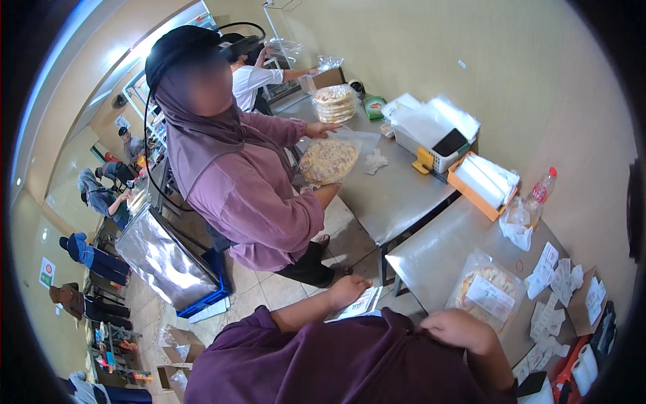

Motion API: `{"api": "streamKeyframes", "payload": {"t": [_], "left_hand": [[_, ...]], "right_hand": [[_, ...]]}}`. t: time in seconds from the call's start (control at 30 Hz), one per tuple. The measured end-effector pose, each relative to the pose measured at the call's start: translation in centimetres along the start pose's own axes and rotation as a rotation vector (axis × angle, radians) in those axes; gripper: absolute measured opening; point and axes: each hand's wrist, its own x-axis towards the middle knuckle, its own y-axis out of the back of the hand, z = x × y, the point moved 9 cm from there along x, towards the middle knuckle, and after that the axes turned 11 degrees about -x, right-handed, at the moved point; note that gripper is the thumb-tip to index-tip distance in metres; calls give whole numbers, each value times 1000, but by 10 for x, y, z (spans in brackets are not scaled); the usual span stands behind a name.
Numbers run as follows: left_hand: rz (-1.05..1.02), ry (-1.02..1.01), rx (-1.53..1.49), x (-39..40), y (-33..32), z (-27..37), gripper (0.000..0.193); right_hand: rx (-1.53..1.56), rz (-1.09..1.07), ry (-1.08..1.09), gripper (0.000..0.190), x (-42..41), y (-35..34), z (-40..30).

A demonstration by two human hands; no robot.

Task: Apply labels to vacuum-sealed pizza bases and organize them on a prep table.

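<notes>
Several printed labels (361, 303) are held in my left hand (351, 291), close in front of my body. My right hand (456, 327) has its fingers curled at the front of my purple garment (323, 358), where the cloth gathers into folds at the fingertips. Just beyond that hand, a clear-bagged pizza (487, 293) lies flat on the near metal table (429, 257), with a white printed label on top. Across from me, a co-worker in a pink top (252, 202) holds another bagged pizza (329, 160) in both hands.
Several bagged pizzas (335, 102) are stacked on the far metal table (398, 202). A white basket (429, 151) holds plastic bags and a phone, beside an orange tray (479, 187). A bottle (540, 192) and paper slips (545, 270) lie right. A foil-covered box (166, 257) stands left.
</notes>
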Motion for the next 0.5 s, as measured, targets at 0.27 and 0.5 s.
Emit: {"api": "streamKeyframes", "payload": {"t": [0.27, 0.5], "left_hand": [[-86, -208, 187, 37, -16, -67, 44], [-28, 93, 129, 43, -40, 18, 40]], "right_hand": [[1024, 746, -491, 28, -115, -28, 80], [-30, 860, -1200, 44, -208, -45, 171]]}}
